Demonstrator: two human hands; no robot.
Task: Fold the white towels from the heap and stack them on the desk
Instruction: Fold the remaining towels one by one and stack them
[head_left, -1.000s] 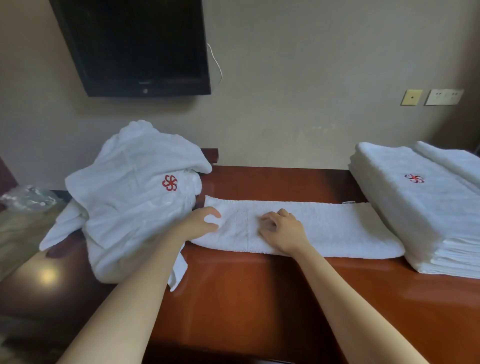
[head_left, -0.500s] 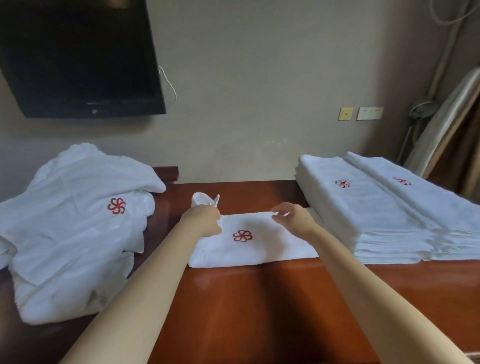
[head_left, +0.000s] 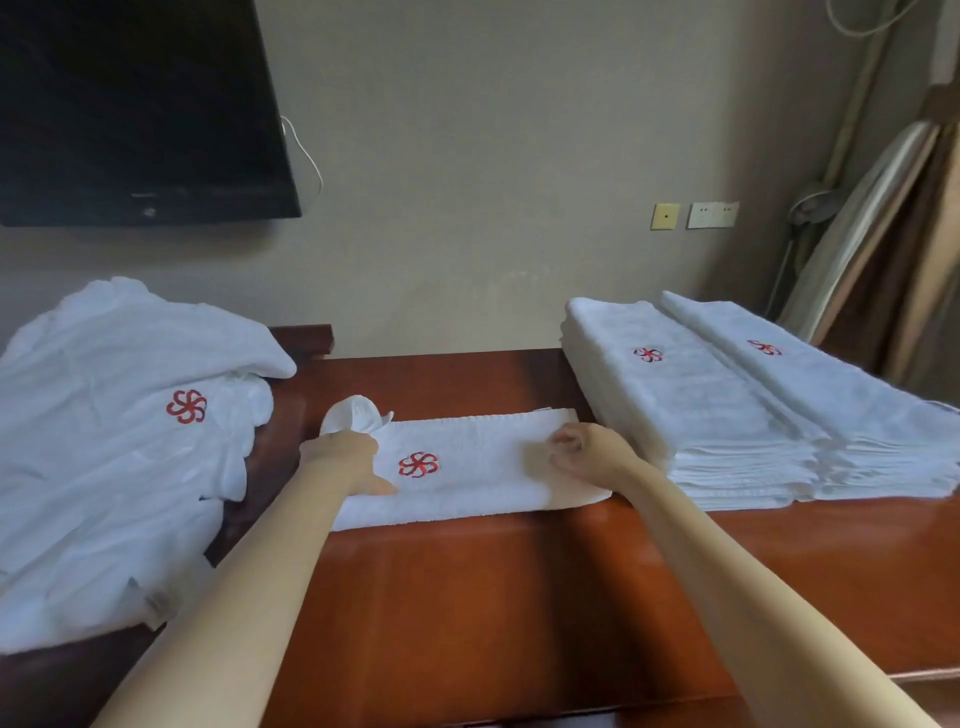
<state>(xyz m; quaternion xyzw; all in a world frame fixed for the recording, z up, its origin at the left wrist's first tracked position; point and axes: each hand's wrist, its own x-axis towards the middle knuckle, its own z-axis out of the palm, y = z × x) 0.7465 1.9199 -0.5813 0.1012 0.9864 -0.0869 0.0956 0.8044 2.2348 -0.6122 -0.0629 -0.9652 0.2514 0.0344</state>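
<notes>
A folded white towel (head_left: 483, 467) with a red flower logo lies across the middle of the brown desk (head_left: 519, 597). My left hand (head_left: 345, 457) sits on its left end with the thumb stretched flat, its fingers holding a curled loop of white cloth (head_left: 356, 413) behind it. My right hand (head_left: 587, 452) is on the towel's right end with fingers curled, seemingly pinching the cloth. The heap of unfolded white towels (head_left: 130, 441) lies on the left. A tall stack of folded towels (head_left: 691, 415) stands on the right, with a second stack (head_left: 841, 389) beside it.
A dark TV (head_left: 130, 104) hangs on the wall above the heap. Wall sockets (head_left: 711, 214) sit at the back right. Boards (head_left: 883, 234) lean in the right corner. A raised wooden ledge (head_left: 306, 338) runs behind the heap. Bare desk lies in front of the towel.
The long towel strip has been folded to about half its length, logo now on top. Both hands have come down onto its two ends. My view has swung right.
</notes>
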